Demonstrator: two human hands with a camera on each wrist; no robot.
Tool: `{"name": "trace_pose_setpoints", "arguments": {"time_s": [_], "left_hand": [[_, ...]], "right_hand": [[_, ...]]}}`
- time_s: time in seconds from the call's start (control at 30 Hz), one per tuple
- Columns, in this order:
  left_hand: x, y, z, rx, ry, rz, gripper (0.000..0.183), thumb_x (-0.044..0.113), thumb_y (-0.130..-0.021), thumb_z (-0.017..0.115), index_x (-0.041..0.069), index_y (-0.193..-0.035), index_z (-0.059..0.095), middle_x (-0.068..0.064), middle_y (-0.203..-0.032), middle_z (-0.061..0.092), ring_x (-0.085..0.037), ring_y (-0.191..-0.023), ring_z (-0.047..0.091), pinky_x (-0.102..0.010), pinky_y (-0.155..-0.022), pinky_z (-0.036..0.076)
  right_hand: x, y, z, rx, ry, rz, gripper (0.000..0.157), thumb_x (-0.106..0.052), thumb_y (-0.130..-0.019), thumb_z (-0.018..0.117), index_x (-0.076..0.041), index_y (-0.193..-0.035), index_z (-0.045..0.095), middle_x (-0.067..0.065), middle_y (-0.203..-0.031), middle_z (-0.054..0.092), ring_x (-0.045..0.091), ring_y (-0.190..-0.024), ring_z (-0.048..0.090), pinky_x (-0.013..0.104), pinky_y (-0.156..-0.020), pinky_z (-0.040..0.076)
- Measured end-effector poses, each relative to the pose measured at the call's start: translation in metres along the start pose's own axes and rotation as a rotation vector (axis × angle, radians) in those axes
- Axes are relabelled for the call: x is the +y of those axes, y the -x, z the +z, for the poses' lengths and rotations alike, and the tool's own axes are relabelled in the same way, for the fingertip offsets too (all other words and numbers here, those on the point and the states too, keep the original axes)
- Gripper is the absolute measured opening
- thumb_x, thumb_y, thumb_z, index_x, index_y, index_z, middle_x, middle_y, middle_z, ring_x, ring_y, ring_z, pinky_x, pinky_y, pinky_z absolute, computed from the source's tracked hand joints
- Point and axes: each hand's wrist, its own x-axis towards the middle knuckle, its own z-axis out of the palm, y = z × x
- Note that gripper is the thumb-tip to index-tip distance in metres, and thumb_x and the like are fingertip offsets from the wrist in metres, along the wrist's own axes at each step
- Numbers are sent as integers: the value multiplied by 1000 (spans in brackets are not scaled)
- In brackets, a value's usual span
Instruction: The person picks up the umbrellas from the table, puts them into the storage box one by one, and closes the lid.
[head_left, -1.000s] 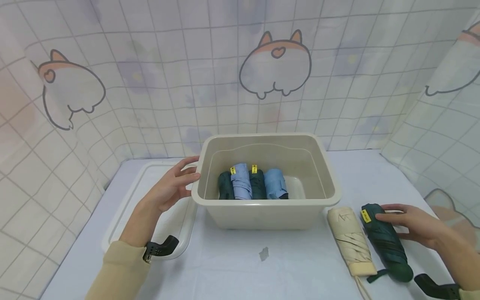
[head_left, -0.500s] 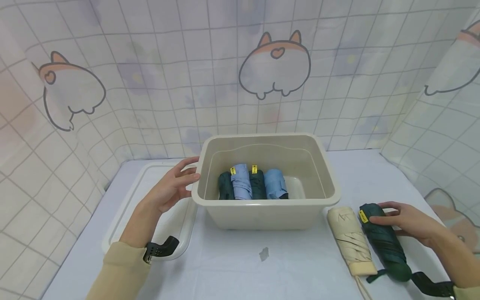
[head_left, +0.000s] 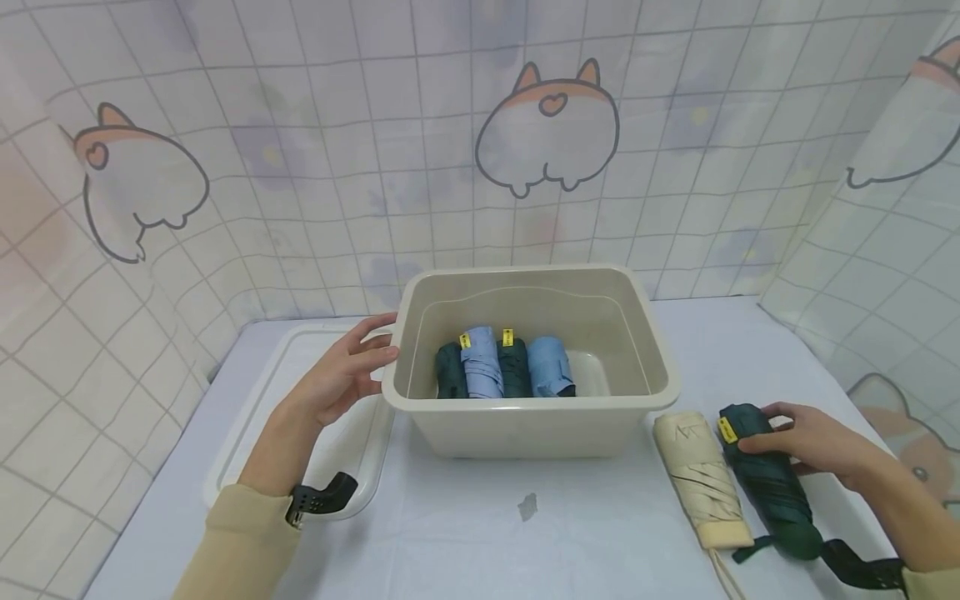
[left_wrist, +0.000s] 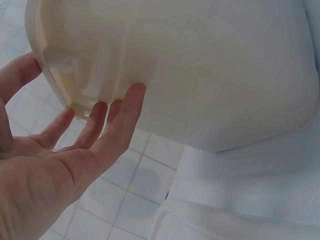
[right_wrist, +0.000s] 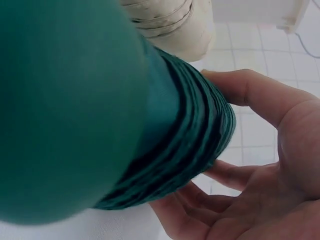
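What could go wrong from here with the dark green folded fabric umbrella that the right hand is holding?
The right hand holds the dark green folded fabric umbrella nearer the end with the small yellow tag, so the rounded end might droop if lifted. The cream folded fabric umbrella lies close beside it and could get nudged. The left hand touches the beige rectangular plastic bin, so a push might shift it.

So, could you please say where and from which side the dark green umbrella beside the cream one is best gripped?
I'd grip the dark green umbrella around its rolled body just below the yellow tag, coming from the right: it looks slim enough to encircle, and the cream umbrella lies close on its left. The right hand holds it from there.
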Motion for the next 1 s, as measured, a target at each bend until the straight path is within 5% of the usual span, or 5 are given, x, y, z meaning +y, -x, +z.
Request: {"name": "trace_pose_setpoints", "arguments": {"time_s": [0.57,1.0], "left_hand": [[0,-1,0,1,8,-5,62,8,-103,59,11,-158,30,-21,-146,46,-26,-114,64,-46,-88,57],[1,-1,0,-4,21,-14,63,8,-103,59,10,-158,29,-22,-147,45,-26,-115,63,-45,-88,57]], "right_hand": [[-5,-6,-19,92,-64,-82,93,-46,-104,54,25,-147,12,53,-141,31,60,-120,51,61,-88,54],[-26,-9,-38,97,-127,-183,87,-42,-107,48,23,-148,10,48,-133,45,63,-122,48,66,-94,48]]}}
